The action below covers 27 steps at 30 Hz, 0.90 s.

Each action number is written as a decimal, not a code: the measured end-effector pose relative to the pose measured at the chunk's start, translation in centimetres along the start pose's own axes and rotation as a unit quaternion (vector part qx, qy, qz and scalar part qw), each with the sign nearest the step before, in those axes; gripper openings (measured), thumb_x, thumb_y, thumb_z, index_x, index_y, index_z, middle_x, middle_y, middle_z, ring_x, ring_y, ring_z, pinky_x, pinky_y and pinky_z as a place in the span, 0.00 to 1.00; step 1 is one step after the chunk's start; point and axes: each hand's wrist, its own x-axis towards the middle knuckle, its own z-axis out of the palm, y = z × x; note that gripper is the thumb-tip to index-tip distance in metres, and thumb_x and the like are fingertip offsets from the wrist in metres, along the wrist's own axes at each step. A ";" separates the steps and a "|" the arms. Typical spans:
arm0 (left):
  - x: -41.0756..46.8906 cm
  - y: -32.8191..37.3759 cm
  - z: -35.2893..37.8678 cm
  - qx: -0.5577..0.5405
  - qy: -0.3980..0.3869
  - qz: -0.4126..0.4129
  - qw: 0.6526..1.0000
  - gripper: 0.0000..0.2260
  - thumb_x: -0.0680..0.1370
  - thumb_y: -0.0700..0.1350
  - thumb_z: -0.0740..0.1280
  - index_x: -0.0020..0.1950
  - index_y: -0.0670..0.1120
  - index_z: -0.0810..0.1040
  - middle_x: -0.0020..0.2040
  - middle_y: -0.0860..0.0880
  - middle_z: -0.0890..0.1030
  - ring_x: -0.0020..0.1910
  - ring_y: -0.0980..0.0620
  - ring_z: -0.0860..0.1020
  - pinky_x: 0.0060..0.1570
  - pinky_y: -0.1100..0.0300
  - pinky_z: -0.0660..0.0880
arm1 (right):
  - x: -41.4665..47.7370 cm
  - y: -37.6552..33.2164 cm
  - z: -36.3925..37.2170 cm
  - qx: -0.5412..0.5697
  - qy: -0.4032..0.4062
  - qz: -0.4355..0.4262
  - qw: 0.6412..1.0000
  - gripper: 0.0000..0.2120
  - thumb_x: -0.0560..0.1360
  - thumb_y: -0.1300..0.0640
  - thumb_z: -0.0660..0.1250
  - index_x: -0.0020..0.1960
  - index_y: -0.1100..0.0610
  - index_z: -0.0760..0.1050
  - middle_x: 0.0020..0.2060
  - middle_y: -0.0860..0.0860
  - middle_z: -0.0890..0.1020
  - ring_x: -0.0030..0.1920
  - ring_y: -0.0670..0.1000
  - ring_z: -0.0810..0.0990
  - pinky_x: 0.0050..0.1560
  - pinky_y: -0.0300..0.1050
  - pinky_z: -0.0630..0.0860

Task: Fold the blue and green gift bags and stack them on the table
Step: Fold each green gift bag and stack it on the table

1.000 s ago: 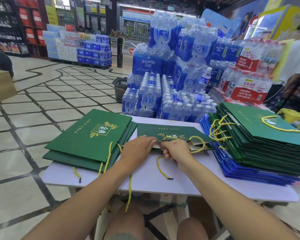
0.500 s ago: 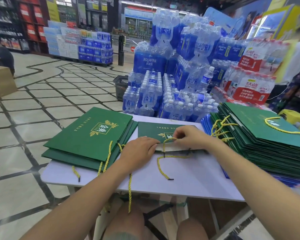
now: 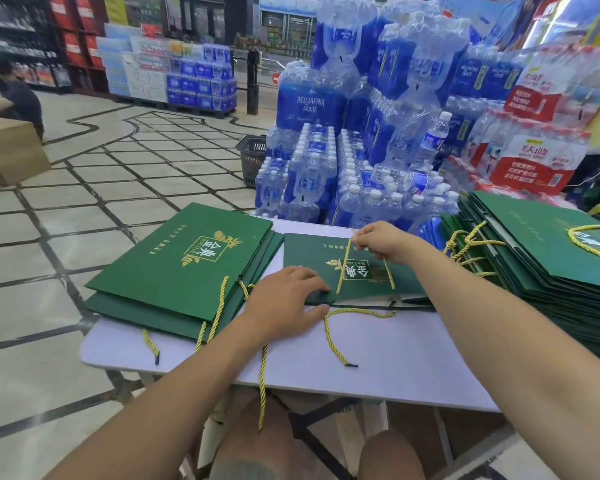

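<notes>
In the head view, a flat rectangular green gift bag (image 3: pixel 309 265) lies mid-frame on a smooth white table (image 3: pixel 413 358). Its card face is matte and printed with a gold and white emblem. The open end faces the lower edge of the frame. A twisted yellow cord handle (image 3: pixel 341 275) arches over the emblem. A second yellow cord (image 3: pixel 329 336) trails loose on the bare table in front of the bag.

The left hand (image 3: pixel 284 303) lies flat on the bag's near left corner, its fingers (image 3: pixel 312 282) straight and together, pressing the card down. The right hand (image 3: pixel 381 242) is at the bag's far edge. Its fingers (image 3: pixel 362 237) are curled and pinch the top of the cord handle, which is drawn up to them.

Left of centre, a stack of folded green bags (image 3: pixel 174 271) covers the table's left end, with cords hanging over the near edge. On the right of the frame a taller pile of green bags (image 3: pixel 551 271) covers the table's right end. Blurred blue bags (image 3: pixel 430 232) show at its far left foot. The middle bag lies between the two stacks, just beside the left one and near the right one. Bare table lies open in front of it, down to the near edge. Shrink-wrapped packs of water bottles (image 3: pixel 326 181) stand close behind the table. A tiled floor (image 3: pixel 84 202) spreads across the left of the frame.
</notes>
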 end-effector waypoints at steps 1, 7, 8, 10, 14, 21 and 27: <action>0.0 0.0 0.0 -0.003 0.000 -0.004 1.000 0.18 0.79 0.65 0.61 0.66 0.62 0.77 0.66 0.62 0.76 0.68 0.58 0.71 0.59 0.58 0.73 | 0.2 0.3 0.3 0.001 0.005 0.005 1.000 0.06 0.80 0.58 0.68 0.47 0.58 0.82 0.40 0.51 0.80 0.34 0.48 0.67 0.32 0.42 0.65; 0.9 0.4 -0.7 0.026 -0.033 0.014 0.999 0.15 0.83 0.61 0.60 0.67 0.60 0.75 0.66 0.60 0.77 0.66 0.56 0.75 0.52 0.56 0.75 | -1.2 -0.3 0.2 0.017 0.039 -0.028 0.999 0.07 0.80 0.54 0.70 0.54 0.56 0.83 0.46 0.50 0.85 0.42 0.48 0.79 0.41 0.42 0.74; 1.2 0.6 -0.9 0.047 -0.039 0.023 0.998 0.15 0.84 0.60 0.58 0.67 0.59 0.75 0.65 0.59 0.78 0.64 0.55 0.76 0.49 0.56 0.75 | -1.7 -0.6 -0.2 -0.005 0.044 -0.042 0.998 0.11 0.79 0.52 0.71 0.59 0.56 0.82 0.50 0.50 0.84 0.46 0.48 0.81 0.46 0.42 0.74; 1.8 0.9 -1.6 0.091 -0.042 0.023 0.995 0.15 0.86 0.61 0.54 0.64 0.57 0.75 0.60 0.57 0.81 0.58 0.52 0.80 0.41 0.57 0.71 | -3.7 -1.3 -0.6 -0.080 0.088 -0.084 0.989 0.18 0.77 0.49 0.72 0.65 0.52 0.78 0.55 0.48 0.81 0.54 0.49 0.80 0.54 0.44 0.73; 3.2 1.0 -3.9 0.123 -0.008 0.006 0.992 0.16 0.87 0.59 0.51 0.57 0.54 0.75 0.47 0.50 0.84 0.45 0.43 0.82 0.37 0.54 0.75 | -10.2 -2.5 -0.3 -0.077 0.228 -0.139 0.961 0.13 0.80 0.45 0.65 0.47 0.52 0.82 0.40 0.45 0.85 0.45 0.50 0.83 0.49 0.47 0.77; 4.8 1.6 -7.1 0.053 0.054 -0.071 0.995 0.16 0.87 0.57 0.50 0.55 0.51 0.73 0.43 0.48 0.79 0.45 0.39 0.80 0.36 0.52 0.70 | -17.2 -1.2 1.0 0.140 -0.025 0.102 0.985 0.32 0.79 0.32 0.60 0.60 0.61 0.78 0.46 0.57 0.88 0.45 0.56 0.88 0.45 0.47 0.82; 3.7 4.4 -7.9 0.080 0.101 -0.081 0.988 0.16 0.87 0.59 0.50 0.61 0.56 0.76 0.47 0.49 0.83 0.46 0.41 0.82 0.37 0.54 0.70 | -14.4 -4.0 2.8 0.478 0.066 0.031 0.875 0.18 0.80 0.42 0.68 0.56 0.57 0.76 0.49 0.59 0.84 0.52 0.61 0.86 0.50 0.58 0.85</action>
